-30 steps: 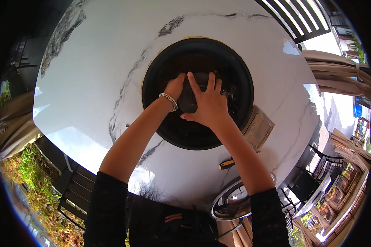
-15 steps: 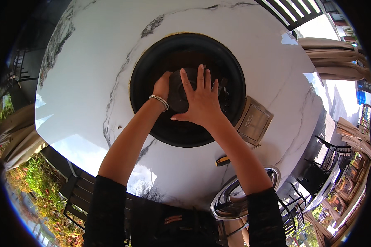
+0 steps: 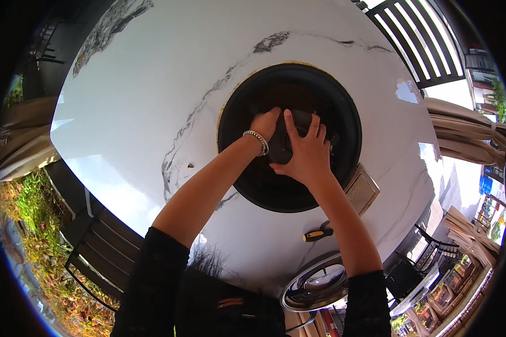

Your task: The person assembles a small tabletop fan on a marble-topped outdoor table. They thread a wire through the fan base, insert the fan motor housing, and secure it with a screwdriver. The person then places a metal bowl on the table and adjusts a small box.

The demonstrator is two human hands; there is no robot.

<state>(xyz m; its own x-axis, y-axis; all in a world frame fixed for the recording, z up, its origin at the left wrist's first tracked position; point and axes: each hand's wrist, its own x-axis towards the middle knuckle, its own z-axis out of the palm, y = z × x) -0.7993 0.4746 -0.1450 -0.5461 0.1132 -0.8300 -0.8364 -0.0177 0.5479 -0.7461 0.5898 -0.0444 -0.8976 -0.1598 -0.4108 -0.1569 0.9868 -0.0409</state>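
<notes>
A round black well (image 3: 244, 182) is set into the white marbled table (image 3: 129, 112), its edge ringed by a thin yellowish line. Inside it lies a dark round part (image 3: 278, 147), too dark to make out in detail. My left hand (image 3: 266, 124), below it a beaded bracelet (image 3: 256, 141), curls around the part's left side, fingertips mostly hidden. Over the top and right side my right hand (image 3: 306, 150) bends its fingers, thumb toward the near left edge, gripping the same part.
A metal plate (image 3: 362, 194) sits at the well's right edge, partly behind my right forearm. Nearer me lie a yellow-and-black handled tool (image 3: 318, 235) and a shiny round metal piece (image 3: 315, 283). A small dark bit (image 3: 190, 165) rests left of the well. Slatted chair (image 3: 416, 45) stands far right.
The view has shifted, so the well appears further right and lower. My right hand's fingers, earlier spread flat over the dark round part, are now bent around it. My left hand stays at its side.
</notes>
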